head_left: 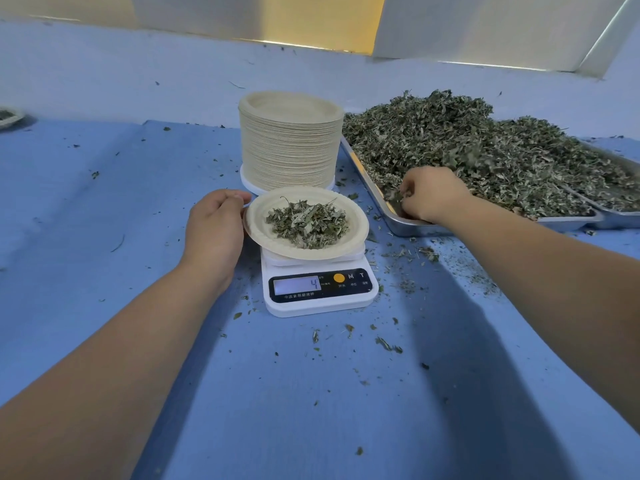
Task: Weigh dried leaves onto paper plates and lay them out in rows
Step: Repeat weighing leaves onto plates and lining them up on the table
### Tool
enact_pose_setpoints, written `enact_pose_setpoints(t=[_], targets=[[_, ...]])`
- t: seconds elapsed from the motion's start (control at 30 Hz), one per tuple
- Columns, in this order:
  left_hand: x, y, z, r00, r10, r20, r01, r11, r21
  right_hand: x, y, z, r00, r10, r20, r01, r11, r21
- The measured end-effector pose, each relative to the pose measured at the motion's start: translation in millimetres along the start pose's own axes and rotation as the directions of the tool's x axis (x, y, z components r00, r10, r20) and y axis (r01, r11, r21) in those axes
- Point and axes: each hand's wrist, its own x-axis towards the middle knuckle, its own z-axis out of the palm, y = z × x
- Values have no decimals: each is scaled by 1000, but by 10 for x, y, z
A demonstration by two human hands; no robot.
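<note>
Leaf-filled paper plate point(263, 233) on scale point(318, 289), dried leaves point(485, 154) heaped in tray point(408, 226)

I see the desk point(311, 393) under a blue cloth. Directly on it: white scale point(318, 289) at centre, plate stack point(289, 147) just behind, steel tray point(408, 226) and second tray point(620, 216) side by side at right, leaf crumbs point(388, 344) scattered around the scale, lone plate point(8, 117) far left, cut off by the frame.

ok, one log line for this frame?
phase: weighing | left hand: grips plate rim, plate on scale | right hand: pinches leaves in tray | scale display: 4 | plate stack: behind scale
</note>
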Motion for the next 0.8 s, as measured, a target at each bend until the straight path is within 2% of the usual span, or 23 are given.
enact_pose_setpoints(t=[0.07, 0.1, 0.17, 0.23, 0.37, 0.47, 0.57, 0.7, 0.8], targets=[[-1, 0, 1, 1000, 2, 1, -2, 1000, 4, 14, 12, 17, 999, 6, -54, -12, 994, -108], [1, -1, 1, 1000, 3, 0, -3, 1000, 7, 26, 18, 26, 999, 40, -32, -46, 981, -187], [10, -8, 4, 1000, 3, -9, -3, 1000, 13, 38, 20, 15, 981, 168, 100, -139, 960, -244], [21, -15, 5, 1000, 4, -12, -3, 1000, 12, 44, 0, -4, 951, 205, 230, -155, 964, -218], [20, -10, -4, 1000, 2, -9, -2, 1000, 13, 29, -86, -52, 973, 8, 233, 45, 974, -221], [1, 0, -4, 1000, 2, -3, -2, 1000, 3, 43, -101, -65, 977, -97, 188, 118, 987, -106], [-16, 17, 1, 1000, 0, 16, 0, 1000, -6, 68, -116, -53, 979, -120, 167, 133, 988, -74], [-16, 24, -1, 1000, -5, 23, 5, 1000, -10, 96, -138, -36, 959, -88, 269, 130, 981, -141], [0, 11, -3, 1000, -4, 10, 4, 1000, -10, 80, -119, -62, 977, -97, 190, 117, 989, -95]])
